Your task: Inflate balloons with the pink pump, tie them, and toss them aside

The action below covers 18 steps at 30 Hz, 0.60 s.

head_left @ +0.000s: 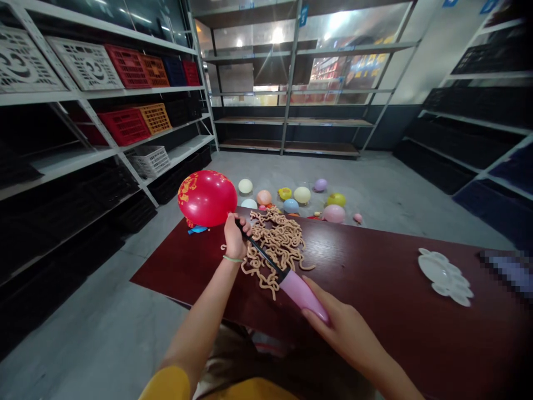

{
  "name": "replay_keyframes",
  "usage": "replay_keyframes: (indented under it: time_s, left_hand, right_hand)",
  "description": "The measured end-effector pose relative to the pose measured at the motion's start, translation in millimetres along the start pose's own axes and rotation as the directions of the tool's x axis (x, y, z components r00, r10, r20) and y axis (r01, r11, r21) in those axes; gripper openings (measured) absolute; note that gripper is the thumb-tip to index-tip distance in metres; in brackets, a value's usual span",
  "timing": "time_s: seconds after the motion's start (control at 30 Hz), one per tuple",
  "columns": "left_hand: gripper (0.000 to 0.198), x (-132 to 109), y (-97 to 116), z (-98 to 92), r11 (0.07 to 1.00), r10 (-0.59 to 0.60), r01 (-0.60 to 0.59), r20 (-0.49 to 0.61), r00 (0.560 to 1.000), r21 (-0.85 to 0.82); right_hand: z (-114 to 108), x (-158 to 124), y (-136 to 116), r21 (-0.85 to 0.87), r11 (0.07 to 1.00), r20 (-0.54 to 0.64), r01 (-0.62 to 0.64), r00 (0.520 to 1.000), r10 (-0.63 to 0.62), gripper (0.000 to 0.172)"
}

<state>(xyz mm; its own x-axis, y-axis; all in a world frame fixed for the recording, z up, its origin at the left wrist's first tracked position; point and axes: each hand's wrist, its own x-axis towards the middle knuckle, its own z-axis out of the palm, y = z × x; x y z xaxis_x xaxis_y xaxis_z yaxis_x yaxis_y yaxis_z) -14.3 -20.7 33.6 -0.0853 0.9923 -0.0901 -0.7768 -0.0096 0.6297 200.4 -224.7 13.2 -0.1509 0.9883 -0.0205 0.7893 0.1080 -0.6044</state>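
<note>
My left hand [236,238] is closed at the neck of a red balloon [208,199], holding it against the black tip of a balloon pump. Inflated and printed with yellow figures, the balloon hangs over the table's far left edge. My right hand [339,322] grips the pink body of the hand pump [302,294], whose black rod stretches towards my left hand. Beneath the pump, a heap of tan, noodle-like strands [283,239] lies on the dark red-brown table [353,266]. The fingers of my left hand hide the balloon's mouth.
Several inflated balloons [302,195] lie on the floor past the table. On the table's right is a white palette-shaped tray [444,276], near a pixelated object [510,271]. A small blue piece [197,229] lies under the red balloon. Shelves with crates [125,125] stand left.
</note>
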Motion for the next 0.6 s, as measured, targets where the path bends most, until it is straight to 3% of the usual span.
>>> replay_keyframes:
  time_s: [0.27, 0.4, 0.6]
  left_hand:
    - [0.023, -35.0, -27.6, 3.7, 0.996, -0.082, 0.086, 0.125, 0.989, -0.02]
    - [0.026, -33.3, -26.5, -2.4, 0.996, -0.084, 0.08, 0.083, 0.993, 0.05]
    - [0.023, -8.9, -15.0, -11.8, 0.998, -0.041, 0.041, -0.005, 0.999, 0.055]
  right_hand:
    - [23.4, 49.3, -40.2, 0.03, 0.998, -0.061, -0.057, 0.996, 0.059, 0.058]
    - [29.2, 40.7, -36.5, 0.049, 0.999, -0.048, 0.003, 0.999, -0.001, 0.064]
    - [19.4, 3.9, -1.8, -0.005, 0.999, 0.003, 0.035, 0.999, -0.035, 0.063]
